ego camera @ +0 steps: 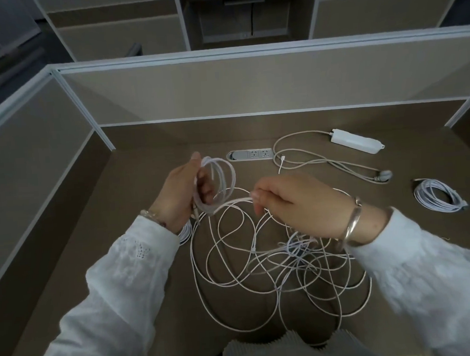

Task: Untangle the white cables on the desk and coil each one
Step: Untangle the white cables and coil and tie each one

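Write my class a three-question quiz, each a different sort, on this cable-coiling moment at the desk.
1. True or false: the left hand holds a small coil of white cable.
2. What does the right hand pinch?
A. the white power strip
B. a strand of white cable
C. the finished white cable coil
3. Fill in: loose cable lies in a ___ on the brown desk.

Key: 1 true; 2 B; 3 tangle.

My left grip (183, 191) covers part of the coil (219, 184) it holds, and its wrist hides most of another bundle (185, 232) behind it. My right grip (292, 199) and sleeve (412, 263) cover the tangle's (273, 257) right side. I can't separate individual cables there.
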A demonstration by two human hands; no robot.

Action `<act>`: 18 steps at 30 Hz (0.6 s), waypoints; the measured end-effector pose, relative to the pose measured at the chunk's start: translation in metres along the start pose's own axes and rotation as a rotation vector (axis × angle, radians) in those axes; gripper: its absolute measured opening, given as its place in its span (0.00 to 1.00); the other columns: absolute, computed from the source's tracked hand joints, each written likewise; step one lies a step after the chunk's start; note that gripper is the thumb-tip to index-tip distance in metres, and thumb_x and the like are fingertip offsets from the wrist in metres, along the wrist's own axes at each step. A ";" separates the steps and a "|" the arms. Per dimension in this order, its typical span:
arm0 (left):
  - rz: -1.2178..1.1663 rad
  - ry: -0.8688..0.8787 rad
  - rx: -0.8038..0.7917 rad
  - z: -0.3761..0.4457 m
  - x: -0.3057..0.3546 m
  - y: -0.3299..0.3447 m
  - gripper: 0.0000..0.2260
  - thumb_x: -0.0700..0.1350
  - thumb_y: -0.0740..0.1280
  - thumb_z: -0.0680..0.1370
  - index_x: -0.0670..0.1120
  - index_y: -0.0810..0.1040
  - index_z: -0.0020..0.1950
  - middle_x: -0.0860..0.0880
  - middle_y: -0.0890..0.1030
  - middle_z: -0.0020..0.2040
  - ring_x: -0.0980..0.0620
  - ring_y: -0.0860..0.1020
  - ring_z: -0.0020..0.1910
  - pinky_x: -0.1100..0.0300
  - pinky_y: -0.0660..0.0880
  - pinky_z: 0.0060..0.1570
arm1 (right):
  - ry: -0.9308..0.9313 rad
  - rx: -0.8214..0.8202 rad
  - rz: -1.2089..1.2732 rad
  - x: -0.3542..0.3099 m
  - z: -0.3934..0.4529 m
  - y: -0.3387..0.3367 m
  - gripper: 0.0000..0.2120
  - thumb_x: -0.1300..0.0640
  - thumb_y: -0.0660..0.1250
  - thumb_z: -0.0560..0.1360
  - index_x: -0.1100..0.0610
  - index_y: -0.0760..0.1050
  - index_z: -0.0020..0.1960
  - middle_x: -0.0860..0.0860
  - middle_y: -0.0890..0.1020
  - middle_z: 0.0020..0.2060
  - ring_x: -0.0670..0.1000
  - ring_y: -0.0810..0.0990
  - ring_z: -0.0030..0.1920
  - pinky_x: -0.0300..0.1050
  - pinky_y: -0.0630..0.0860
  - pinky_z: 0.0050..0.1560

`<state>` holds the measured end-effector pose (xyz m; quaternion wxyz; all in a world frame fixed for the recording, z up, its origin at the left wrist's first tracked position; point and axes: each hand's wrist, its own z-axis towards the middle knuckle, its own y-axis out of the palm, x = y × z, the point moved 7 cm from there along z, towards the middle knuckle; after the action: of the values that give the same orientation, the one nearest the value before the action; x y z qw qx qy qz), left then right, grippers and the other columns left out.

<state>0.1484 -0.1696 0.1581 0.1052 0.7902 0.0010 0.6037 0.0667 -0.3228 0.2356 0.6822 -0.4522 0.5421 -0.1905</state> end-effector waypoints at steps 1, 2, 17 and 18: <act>0.056 0.001 -0.027 -0.003 -0.002 0.007 0.24 0.52 0.57 0.83 0.46 0.74 0.29 0.48 0.72 0.24 0.52 0.70 0.20 0.65 0.69 0.23 | -0.006 0.018 0.013 -0.001 0.003 -0.003 0.15 0.54 0.56 0.81 0.54 0.78 0.41 0.42 0.69 0.24 0.33 0.72 0.31 0.28 0.66 0.36; 0.093 -0.009 -0.065 -0.007 -0.004 0.014 0.24 0.51 0.57 0.83 0.45 0.77 0.30 0.46 0.75 0.25 0.51 0.73 0.21 0.64 0.71 0.24 | -0.011 0.037 0.020 -0.001 0.005 -0.005 0.15 0.54 0.57 0.81 0.54 0.78 0.41 0.42 0.69 0.24 0.34 0.72 0.30 0.28 0.66 0.35; -0.601 -0.609 -0.863 -0.042 -0.043 0.076 0.19 0.50 0.53 0.83 0.44 0.72 0.36 0.53 0.61 0.21 0.57 0.59 0.17 0.64 0.61 0.19 | 0.213 -0.223 0.707 0.068 0.018 0.049 0.25 0.41 0.69 0.71 0.65 0.81 0.46 0.53 0.84 0.39 0.46 0.81 0.43 0.41 0.74 0.55; -0.645 -0.643 -0.863 -0.041 -0.045 0.075 0.19 0.50 0.54 0.83 0.43 0.73 0.36 0.52 0.61 0.22 0.56 0.60 0.18 0.63 0.63 0.20 | 0.247 -0.249 0.886 0.070 0.014 0.056 0.17 0.50 0.70 0.73 0.65 0.81 0.44 0.53 0.83 0.35 0.47 0.82 0.39 0.41 0.77 0.51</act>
<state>0.0877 -0.2417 0.1380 0.5866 0.7787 -0.0363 0.2196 0.0903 -0.3404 0.1504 0.5686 -0.2299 0.7786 0.1328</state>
